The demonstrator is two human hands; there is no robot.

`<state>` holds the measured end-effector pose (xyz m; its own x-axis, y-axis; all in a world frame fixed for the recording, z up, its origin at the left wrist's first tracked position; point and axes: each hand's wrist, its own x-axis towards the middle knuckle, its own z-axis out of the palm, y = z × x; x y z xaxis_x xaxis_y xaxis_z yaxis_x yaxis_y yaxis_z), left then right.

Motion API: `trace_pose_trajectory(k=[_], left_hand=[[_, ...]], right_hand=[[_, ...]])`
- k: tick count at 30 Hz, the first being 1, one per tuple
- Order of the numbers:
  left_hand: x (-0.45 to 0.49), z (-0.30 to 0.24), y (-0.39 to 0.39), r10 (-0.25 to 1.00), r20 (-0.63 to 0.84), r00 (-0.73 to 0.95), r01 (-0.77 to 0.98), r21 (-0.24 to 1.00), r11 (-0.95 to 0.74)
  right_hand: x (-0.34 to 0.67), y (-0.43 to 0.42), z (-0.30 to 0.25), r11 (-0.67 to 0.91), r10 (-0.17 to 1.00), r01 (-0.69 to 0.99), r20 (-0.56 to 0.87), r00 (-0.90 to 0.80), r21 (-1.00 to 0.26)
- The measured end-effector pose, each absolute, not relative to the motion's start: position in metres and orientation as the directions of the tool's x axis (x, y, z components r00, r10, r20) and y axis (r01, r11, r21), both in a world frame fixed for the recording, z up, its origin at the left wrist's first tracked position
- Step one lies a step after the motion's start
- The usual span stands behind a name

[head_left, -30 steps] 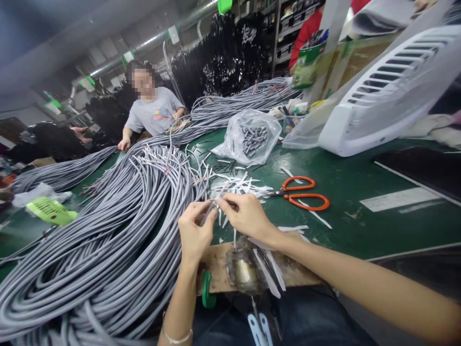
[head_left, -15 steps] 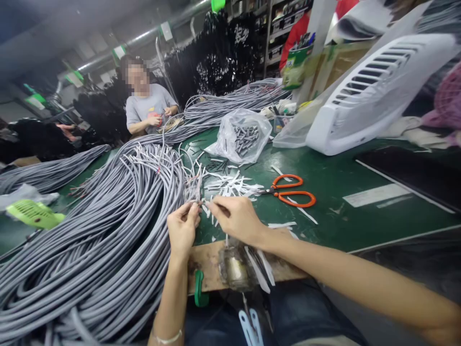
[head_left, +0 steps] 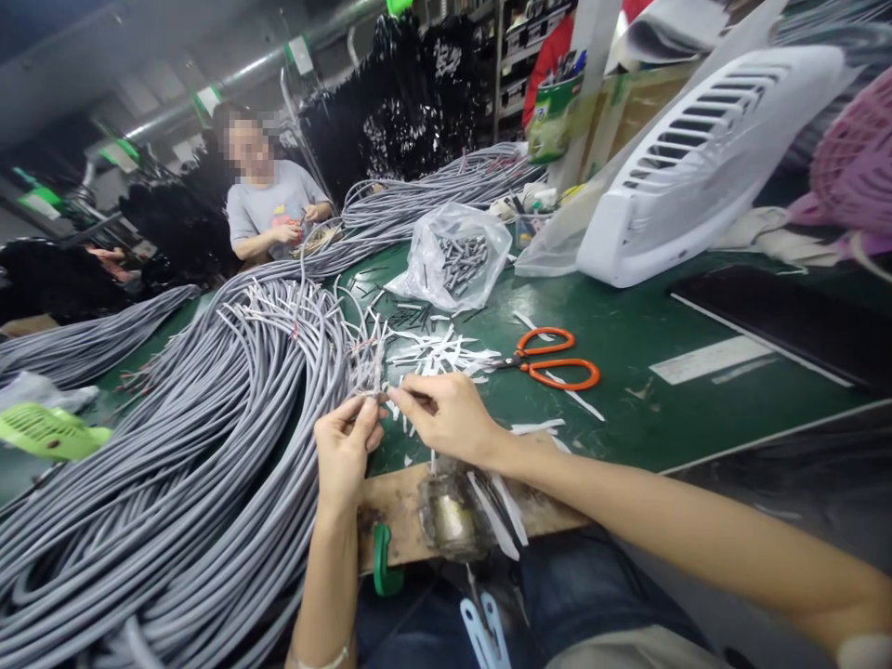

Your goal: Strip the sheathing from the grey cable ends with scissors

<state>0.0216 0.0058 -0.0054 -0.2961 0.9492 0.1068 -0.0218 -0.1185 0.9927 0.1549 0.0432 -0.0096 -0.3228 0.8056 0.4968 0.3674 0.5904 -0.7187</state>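
Note:
A big bundle of grey cables (head_left: 209, 437) lies across the left of the green table (head_left: 662, 334), its cut ends fanned out near the middle. My left hand (head_left: 343, 451) is closed, pinching the end of one grey cable (head_left: 373, 372) that stands up from its fingers. My right hand (head_left: 446, 416) is closed in a pinch right beside it, fingertips touching that same cable end. White strips of paper (head_left: 439, 358) are scattered just beyond my hands.
Orange-handled scissors (head_left: 550, 358) lie right of my hands. A clear bag of small dark parts (head_left: 456, 260) sits behind. A white fan housing (head_left: 703, 167) stands at the back right. A wooden board (head_left: 404, 511) with a green clamp (head_left: 382, 562) is at the table's edge. Another person (head_left: 268, 200) works opposite.
My view has shifted, so everything sits further left. My hands stay together at the cable end. The person opposite has drawn the outstretched arm back and now works with both hands at the chest.

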Motion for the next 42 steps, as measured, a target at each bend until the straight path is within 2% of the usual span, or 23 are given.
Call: trace_pose_trajectory(k=[4, 7, 9, 12, 13, 14, 16, 18, 20, 24, 31, 38, 42], left_hand=[[0.024, -0.005, 0.005, 0.95, 0.132, -0.284, 0.016, 0.991, -0.133], [0.027, -0.004, 0.006, 0.945, 0.152, -0.29, 0.083, 0.988, -0.133], [0.029, -0.004, 0.008, 0.935, 0.149, -0.321, 0.115, 0.986, -0.118], [0.029, -0.003, 0.012, 0.884, 0.141, -0.445, 0.134, 0.987, -0.091], [0.029, -0.003, 0.013, 0.865, 0.143, -0.48, 0.136, 0.987, -0.087], [0.029, -0.002, 0.013, 0.852, 0.147, -0.502, 0.139, 0.986, -0.088], [0.029, -0.001, 0.013, 0.847, 0.159, -0.507, 0.14, 0.985, -0.101], [0.029, -0.001, 0.011, 0.852, 0.172, -0.494, 0.136, 0.984, -0.119], [0.03, -0.001, 0.009, 0.853, 0.182, -0.49, 0.133, 0.982, -0.133], [0.03, -0.003, 0.008, 0.86, 0.199, -0.47, 0.149, 0.978, -0.145], [0.034, -0.003, 0.009, 0.855, 0.226, -0.468, 0.191, 0.97, -0.152], [0.034, -0.006, 0.008, 0.82, 0.303, -0.485, 0.289, 0.941, -0.177], [0.035, -0.007, 0.009, 0.834, 0.23, -0.502, 0.214, 0.967, -0.138]], right_hand=[[0.154, 0.045, -0.011, 0.584, 0.808, 0.321, 0.498, -0.314, -0.746], [0.155, 0.045, -0.014, 0.639, 0.768, 0.318, 0.561, -0.308, -0.7], [0.156, 0.042, -0.015, 0.731, 0.682, 0.273, 0.651, -0.334, -0.626], [0.159, 0.035, -0.014, 0.866, 0.478, 0.078, 0.771, -0.421, -0.495], [0.159, 0.033, -0.014, 0.872, 0.449, 0.018, 0.785, -0.428, -0.489], [0.159, 0.032, -0.013, 0.85, 0.474, -0.013, 0.776, -0.415, -0.526], [0.158, 0.033, -0.011, 0.713, 0.666, 0.008, 0.674, -0.319, -0.701], [0.155, 0.038, -0.01, 0.493, 0.852, 0.018, 0.478, -0.212, -0.87], [0.152, 0.045, -0.011, 0.311, 0.926, -0.019, 0.308, -0.218, -0.95], [0.147, 0.054, -0.01, 0.129, 0.923, -0.134, 0.169, -0.347, -0.982], [0.146, 0.053, -0.006, 0.045, 0.923, -0.308, 0.158, -0.351, -0.95], [0.144, 0.055, -0.012, -0.068, 0.935, -0.369, 0.07, -0.348, -0.927], [0.143, 0.05, -0.011, -0.126, 0.923, -0.433, 0.055, -0.382, -0.892]])
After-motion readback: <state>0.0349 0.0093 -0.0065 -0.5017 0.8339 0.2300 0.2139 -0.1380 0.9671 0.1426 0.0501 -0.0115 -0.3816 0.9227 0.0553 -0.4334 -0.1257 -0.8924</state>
